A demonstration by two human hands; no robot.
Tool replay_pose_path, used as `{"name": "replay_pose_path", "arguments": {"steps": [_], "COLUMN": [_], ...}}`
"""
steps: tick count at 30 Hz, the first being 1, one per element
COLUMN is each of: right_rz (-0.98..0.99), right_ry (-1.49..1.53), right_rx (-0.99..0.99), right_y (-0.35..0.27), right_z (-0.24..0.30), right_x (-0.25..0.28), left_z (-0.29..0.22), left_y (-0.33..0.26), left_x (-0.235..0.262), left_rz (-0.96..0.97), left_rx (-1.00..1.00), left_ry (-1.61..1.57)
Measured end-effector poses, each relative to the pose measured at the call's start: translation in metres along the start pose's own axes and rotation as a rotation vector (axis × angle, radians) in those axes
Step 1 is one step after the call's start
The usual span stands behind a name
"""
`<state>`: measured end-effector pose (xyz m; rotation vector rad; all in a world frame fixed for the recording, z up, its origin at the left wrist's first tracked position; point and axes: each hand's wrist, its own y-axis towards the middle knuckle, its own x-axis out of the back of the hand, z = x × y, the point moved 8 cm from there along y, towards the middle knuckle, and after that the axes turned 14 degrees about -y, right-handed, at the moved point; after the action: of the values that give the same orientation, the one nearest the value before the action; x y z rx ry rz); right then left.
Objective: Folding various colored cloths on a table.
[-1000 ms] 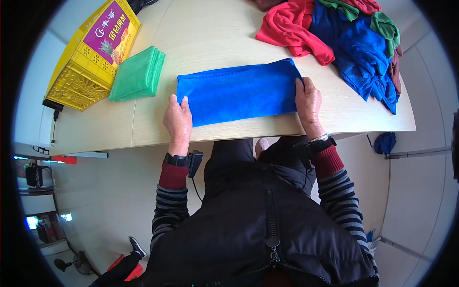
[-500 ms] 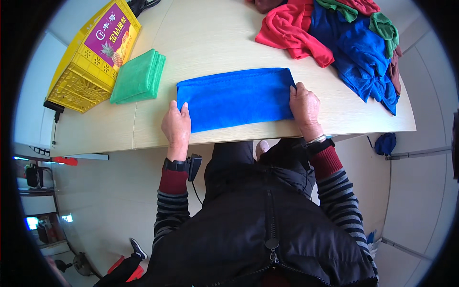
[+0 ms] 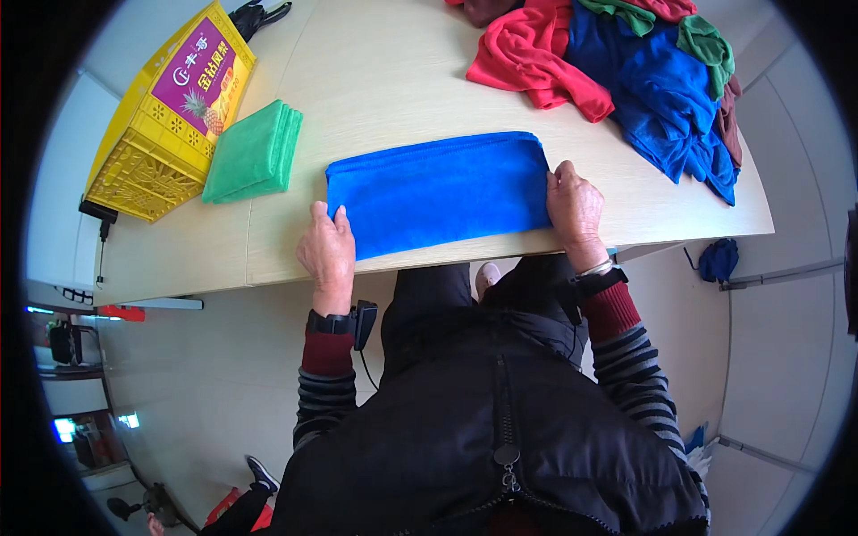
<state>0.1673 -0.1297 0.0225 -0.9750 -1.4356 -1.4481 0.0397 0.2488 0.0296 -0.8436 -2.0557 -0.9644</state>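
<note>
A blue towel (image 3: 438, 196), folded into a long rectangle, lies at the table's front edge before me. My left hand (image 3: 328, 246) pinches its left end between thumb and fingers. At the opposite end, my right hand (image 3: 575, 205) grips the right edge the same way. The cloth is stretched fairly flat between them, its fold lines showing along the far side. To the left of it sits a stack of folded green towels (image 3: 253, 154).
A yellow plastic basket (image 3: 152, 170) with a purple label stands at the table's left. Loose red cloth (image 3: 536, 58) and crumpled blue cloth (image 3: 661, 89) are heaped at the far right, with green and brown pieces. Another person's shoe (image 3: 263, 475) shows at lower left.
Both hands keep hold of the blue towel, and its far edge looks slightly looser on the right. The view has shifted a little.
</note>
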Motion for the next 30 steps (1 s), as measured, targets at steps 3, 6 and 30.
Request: {"name": "replay_pose_path", "arguments": {"steps": [3,6,30], "right_rz": [-0.069,-0.240,0.021], "right_ry": [0.011,0.233,-0.132], "right_rx": [0.012,0.192,0.341], "right_y": [0.000,-0.011,0.009], "right_z": [-0.010,0.020,0.055], "right_x": [0.007,0.043,-0.006], "left_z": [0.004,-0.009,-0.035], "left_y": [-0.002,-0.007,-0.003], "left_x": [0.004,0.012,-0.034], "left_rz": [-0.009,-0.038,0.203], "left_rx": [0.009,-0.093,-0.324], "left_ry": [-0.052,-0.061,0.049]}}
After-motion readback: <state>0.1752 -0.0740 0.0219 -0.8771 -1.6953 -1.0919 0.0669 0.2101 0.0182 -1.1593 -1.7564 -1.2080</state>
